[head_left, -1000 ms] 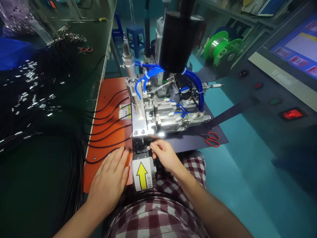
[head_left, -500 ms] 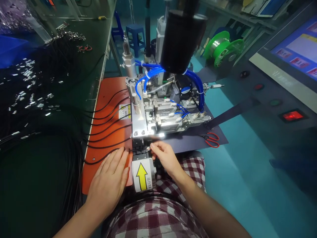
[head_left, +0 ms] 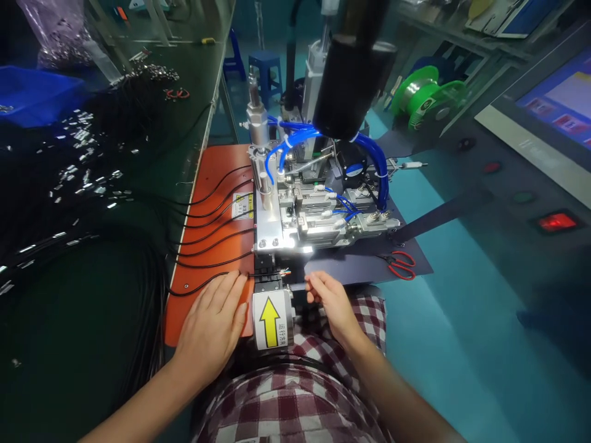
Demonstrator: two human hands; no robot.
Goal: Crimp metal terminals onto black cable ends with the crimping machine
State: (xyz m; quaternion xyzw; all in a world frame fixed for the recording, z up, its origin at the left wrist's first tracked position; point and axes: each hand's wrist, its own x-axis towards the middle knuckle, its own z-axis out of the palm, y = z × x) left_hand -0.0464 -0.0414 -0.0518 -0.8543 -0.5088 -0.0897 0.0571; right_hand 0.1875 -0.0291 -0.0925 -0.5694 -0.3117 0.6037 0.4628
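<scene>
Lying under the left hand's (head_left: 215,323) fingertips: black cable (head_left: 265,274), coloured wire ends (head_left: 285,272) poking out to their right, past the black track (head_left: 268,286). Left fingers flat, side by side, thumb apart, on the orange plate (head_left: 221,166). Right hand (head_left: 308,286) just right of the wire ends, clear of them; fingers curled, can't tell if tips meet. Yellow-arrow label (head_left: 271,323) right of left thumb. More black cables (head_left: 217,237) beyond left fingers, running to the machine (head_left: 318,231). Red-handled snips (head_left: 401,266) right of right fingers.
</scene>
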